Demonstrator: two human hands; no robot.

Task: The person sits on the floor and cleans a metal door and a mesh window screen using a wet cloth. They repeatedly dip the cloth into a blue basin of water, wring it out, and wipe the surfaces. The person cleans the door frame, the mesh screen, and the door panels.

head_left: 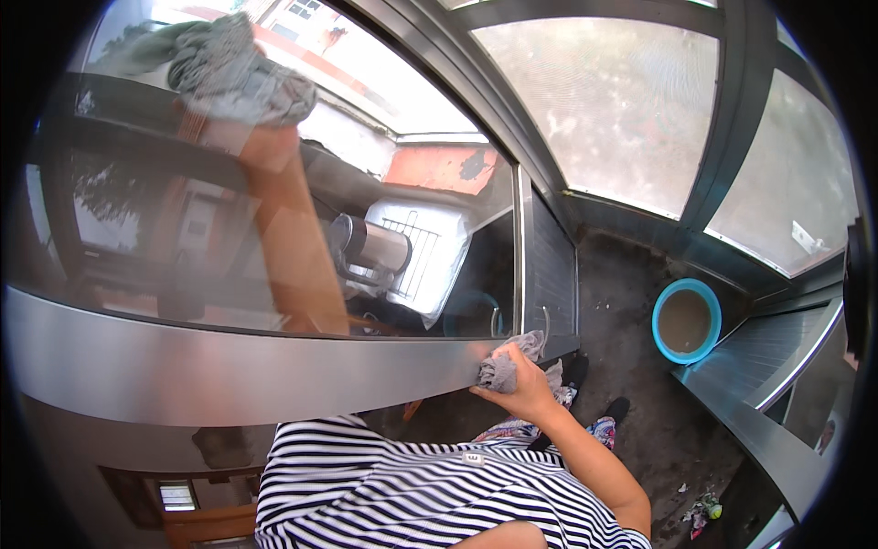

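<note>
A glass door panel in a brushed metal frame stretches across my view on the left. My left hand shows through the glass, on its far side, gripping a wadded grey cloth. The forearm behind the pane is overlaid by reflections, and the frame hides where it meets my body. My right hand holds another crumpled grey cloth at the frame's near edge, by the corner of the glass.
A blue basin of murky water stands on the dark floor. Beyond the pane are a metal kettle and a white tray with a wire rack. A metal door with a curved handle stands right. Litter lies nearby.
</note>
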